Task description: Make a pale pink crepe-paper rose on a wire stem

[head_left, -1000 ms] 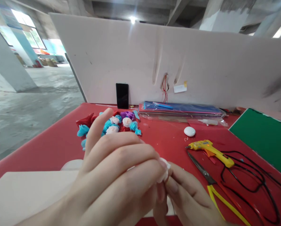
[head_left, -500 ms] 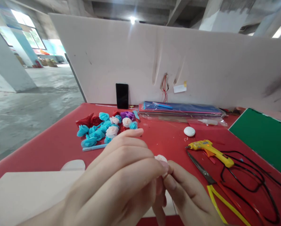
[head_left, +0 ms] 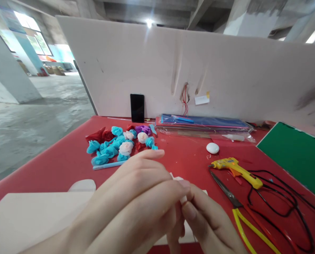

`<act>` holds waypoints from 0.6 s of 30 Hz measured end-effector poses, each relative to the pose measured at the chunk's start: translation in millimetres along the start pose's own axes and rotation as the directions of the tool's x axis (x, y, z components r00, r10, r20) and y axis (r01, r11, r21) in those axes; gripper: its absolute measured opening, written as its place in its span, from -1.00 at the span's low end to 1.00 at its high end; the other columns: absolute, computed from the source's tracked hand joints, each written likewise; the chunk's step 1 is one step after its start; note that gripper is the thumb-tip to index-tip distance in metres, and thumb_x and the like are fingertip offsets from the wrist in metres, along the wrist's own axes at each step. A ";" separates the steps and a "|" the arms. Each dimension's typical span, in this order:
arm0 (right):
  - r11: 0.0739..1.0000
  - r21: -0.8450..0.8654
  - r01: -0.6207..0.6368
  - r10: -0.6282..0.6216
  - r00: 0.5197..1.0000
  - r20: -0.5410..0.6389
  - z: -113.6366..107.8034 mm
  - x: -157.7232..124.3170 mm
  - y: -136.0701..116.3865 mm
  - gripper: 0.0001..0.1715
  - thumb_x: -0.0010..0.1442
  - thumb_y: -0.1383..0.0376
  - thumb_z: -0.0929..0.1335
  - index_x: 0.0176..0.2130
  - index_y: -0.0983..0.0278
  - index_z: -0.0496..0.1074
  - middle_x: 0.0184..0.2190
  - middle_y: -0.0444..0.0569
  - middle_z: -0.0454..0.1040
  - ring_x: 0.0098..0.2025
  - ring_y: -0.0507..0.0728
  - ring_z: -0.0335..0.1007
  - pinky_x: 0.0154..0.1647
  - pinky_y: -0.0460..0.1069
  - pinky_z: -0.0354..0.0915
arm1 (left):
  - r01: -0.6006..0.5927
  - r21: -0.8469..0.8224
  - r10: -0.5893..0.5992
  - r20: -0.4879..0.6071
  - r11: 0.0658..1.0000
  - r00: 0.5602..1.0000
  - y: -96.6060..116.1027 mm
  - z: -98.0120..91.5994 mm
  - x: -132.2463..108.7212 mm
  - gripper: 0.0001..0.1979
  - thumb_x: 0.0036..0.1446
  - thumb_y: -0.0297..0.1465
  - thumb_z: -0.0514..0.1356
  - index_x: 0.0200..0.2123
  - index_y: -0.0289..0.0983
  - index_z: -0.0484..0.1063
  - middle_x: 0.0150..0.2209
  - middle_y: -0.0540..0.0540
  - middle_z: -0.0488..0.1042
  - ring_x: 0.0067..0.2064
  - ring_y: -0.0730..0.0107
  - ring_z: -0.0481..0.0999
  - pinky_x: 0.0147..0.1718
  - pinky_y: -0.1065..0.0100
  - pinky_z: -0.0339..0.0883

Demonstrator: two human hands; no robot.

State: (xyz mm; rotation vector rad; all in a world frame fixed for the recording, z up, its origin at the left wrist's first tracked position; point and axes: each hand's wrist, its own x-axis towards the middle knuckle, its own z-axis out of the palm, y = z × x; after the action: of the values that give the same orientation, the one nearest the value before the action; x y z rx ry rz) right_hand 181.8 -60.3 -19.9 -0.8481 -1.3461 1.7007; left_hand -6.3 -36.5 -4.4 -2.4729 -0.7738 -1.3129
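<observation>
My left hand (head_left: 131, 197) reaches across the middle of the view with its fingers bent, thumb and fingertips closed on a small piece of pale pink crepe paper (head_left: 183, 199). From the right, my right hand (head_left: 209, 215) pinches the same paper between thumb and forefinger. Most of the paper is hidden by my fingers; only a folded edge shows between the fingertips. Beyond the left hand lies a heap of crepe-paper roses, among them a blue rose (head_left: 110, 151), a pale pink rose (head_left: 126, 148), a purple rose (head_left: 143, 129) and a red rose (head_left: 107, 135).
On the red table (head_left: 67, 155), a yellow glue gun (head_left: 235, 171) with its black cord and yellow-handled scissors (head_left: 233, 199) lie right. Behind are a white oval object (head_left: 212, 148), wrapped paper sheets (head_left: 205, 122) and an upright phone (head_left: 137, 108). A green board (head_left: 295, 158) stands right.
My fingers have shifted slightly on the paper, the right thumb a little lower. A folded white edge now shows where a rounded pale piece showed before. The table items are unchanged.
</observation>
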 end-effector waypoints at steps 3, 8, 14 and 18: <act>0.997 0.065 -0.033 0.034 0.999 -0.014 -1.5 -0.6 -0.2 -0.44 0.32 -0.22 0.34 -0.36 0.17 0.35 -0.60 -0.18 0.31 -0.46 0.07 0.23 -0.26 0.01 0.23 | 0.035 -0.059 -0.043 -0.149 0.998 0.988 2.6 2.8 9.9 -0.62 0.03 -0.71 0.28 -0.13 -0.21 0.50 -0.31 0.11 0.61 -0.27 0.45 0.63 0.10 0.53 0.48; 0.969 0.238 -0.070 0.061 0.997 0.047 -5.6 -0.4 1.9 -0.48 0.30 -0.20 0.38 -0.31 0.18 0.40 -0.51 -0.10 0.48 -0.35 0.12 0.48 -0.26 -0.01 0.36 | 0.042 -0.069 -0.057 -0.226 0.997 0.972 4.3 1.6 25.7 -0.76 -0.03 -0.70 0.32 -0.35 -0.26 0.55 -0.43 0.12 0.61 -0.42 0.56 0.61 0.00 0.60 0.52; 0.987 0.143 0.071 -0.075 0.997 0.024 -5.7 1.7 9.5 -0.45 0.34 -0.22 0.31 -0.34 0.16 0.40 -0.52 -0.10 0.53 -0.38 0.13 0.58 -0.32 -0.01 0.46 | 0.069 0.016 -0.065 -0.189 0.997 0.980 2.6 0.5 27.3 -0.80 0.03 -0.61 0.36 -0.39 -0.15 0.58 -0.45 0.18 0.63 -0.45 0.47 0.57 0.13 0.31 0.43; 0.984 -0.076 0.164 -0.163 0.986 0.015 -7.3 1.7 5.5 -0.46 0.36 -0.21 0.30 -0.35 0.15 0.41 -0.53 -0.10 0.54 -0.40 0.13 0.60 -0.35 -0.02 0.48 | 0.060 0.038 -0.052 -0.172 0.997 0.984 4.8 1.4 25.9 -0.79 0.04 -0.59 0.39 -0.37 -0.13 0.57 -0.46 0.22 0.62 -0.46 0.47 0.54 0.17 0.31 0.40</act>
State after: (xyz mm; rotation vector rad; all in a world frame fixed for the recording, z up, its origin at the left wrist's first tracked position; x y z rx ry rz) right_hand 186.4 -56.2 -26.9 -0.7517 -1.4537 1.5363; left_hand 9.2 -31.1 16.3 -2.2840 -0.8254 -1.4892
